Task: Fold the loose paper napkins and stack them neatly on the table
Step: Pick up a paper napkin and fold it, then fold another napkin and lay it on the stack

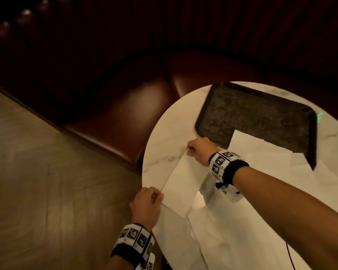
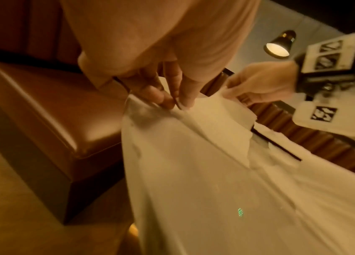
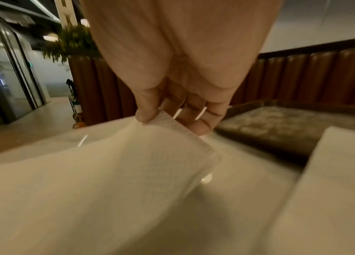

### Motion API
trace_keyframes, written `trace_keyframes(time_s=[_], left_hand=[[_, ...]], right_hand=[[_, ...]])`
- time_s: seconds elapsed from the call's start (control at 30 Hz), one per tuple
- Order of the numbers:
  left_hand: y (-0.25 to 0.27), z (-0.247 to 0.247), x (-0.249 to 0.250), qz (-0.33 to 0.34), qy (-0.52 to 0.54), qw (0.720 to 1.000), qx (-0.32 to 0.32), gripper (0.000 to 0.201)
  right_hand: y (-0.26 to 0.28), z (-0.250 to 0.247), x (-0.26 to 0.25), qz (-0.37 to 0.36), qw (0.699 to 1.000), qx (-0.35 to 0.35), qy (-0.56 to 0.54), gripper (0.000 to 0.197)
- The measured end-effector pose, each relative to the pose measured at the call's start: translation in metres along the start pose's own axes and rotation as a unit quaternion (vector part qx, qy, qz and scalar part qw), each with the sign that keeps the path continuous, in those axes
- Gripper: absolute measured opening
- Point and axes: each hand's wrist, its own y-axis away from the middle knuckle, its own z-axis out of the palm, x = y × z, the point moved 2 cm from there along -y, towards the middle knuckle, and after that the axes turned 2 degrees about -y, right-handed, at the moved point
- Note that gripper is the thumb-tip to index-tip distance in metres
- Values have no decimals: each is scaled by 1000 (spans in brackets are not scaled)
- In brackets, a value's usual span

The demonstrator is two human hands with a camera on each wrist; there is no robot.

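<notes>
A white paper napkin (image 1: 181,184) hangs stretched between my two hands, a little above the round marble table (image 1: 164,141). My left hand (image 1: 160,195) pinches its near corner at the table's left edge. My right hand (image 1: 189,150) pinches the far corner with thumb and fingers. The left wrist view shows the left hand (image 2: 175,104) gripping the napkin (image 2: 216,124), with the right hand (image 2: 231,93) beyond. In the right wrist view the right hand (image 3: 161,119) holds the napkin (image 3: 128,165) lifted. More loose napkins (image 1: 232,236) lie spread below.
A dark tray (image 1: 261,115) sits at the table's far side, with a white napkin (image 1: 261,151) overlapping its near edge. A brown leather bench (image 1: 125,114) curves round the table's left and far sides. Wooden floor (image 1: 37,172) lies to the left.
</notes>
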Motion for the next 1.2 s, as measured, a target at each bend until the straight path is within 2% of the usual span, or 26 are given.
trace_keyframes(time_s=[0.07, 0.1, 0.13, 0.2, 0.3, 0.37, 0.43, 0.53, 0.63, 0.7, 0.8, 0.87, 0.93, 1.0, 1.07, 1.2], left_hand=[[1, -2, 7, 3, -77, 997, 30, 4], [2, -3, 11, 6, -108, 993, 46, 10], [4, -4, 15, 15, -134, 989, 56, 24], [9, -3, 25, 88, -175, 979, 59, 45], [11, 12, 35, 213, -251, 943, -42, 53], [9, 21, 37, 236, -287, 925, -80, 56], [5, 25, 34, 224, -301, 923, -91, 57], [-3, 23, 27, 211, -303, 926, -80, 57], [-7, 18, 31, 222, -288, 930, -49, 53], [-5, 16, 48, 233, -279, 930, -55, 46], [4, 26, 92, 271, -246, 929, -60, 37], [2, 42, 122, 217, -194, 951, -105, 41], [-4, 58, 147, 123, -107, 974, -154, 46], [-13, 71, 166, 65, -14, 982, -176, 50], [-20, 81, 182, 30, 47, 983, -176, 50], [-38, 92, 198, -2, 72, 987, -143, 37]], right_hand=[[-15, 15, -4, -2, 1000, -11, 29, 9], [-19, 20, -7, -5, 999, -11, 41, 11], [-21, 24, -10, -7, 999, -6, 50, 13], [-25, 25, -16, -17, 998, 15, 61, 19], [-29, 24, -21, -30, 996, 31, 82, 20], [-27, 23, -23, -31, 997, 27, 65, 20], [-19, 20, -22, -36, 999, 21, 13, 24], [19, -3, -7, -44, 996, 46, -64, 30], [85, -32, 29, -39, 992, 82, -86, 27], [137, -45, 60, 5, 989, 102, -104, 21], [215, -48, 104, 118, 973, 134, -147, 15], [263, -41, 120, 176, 951, 171, -190, 11], [300, -29, 127, 211, 931, 199, -223, 10], [326, -9, 128, 237, 915, 209, -252, 11], [342, 13, 126, 247, 902, 217, -280, 14], [351, 48, 120, 266, 877, 225, -331, 18]])
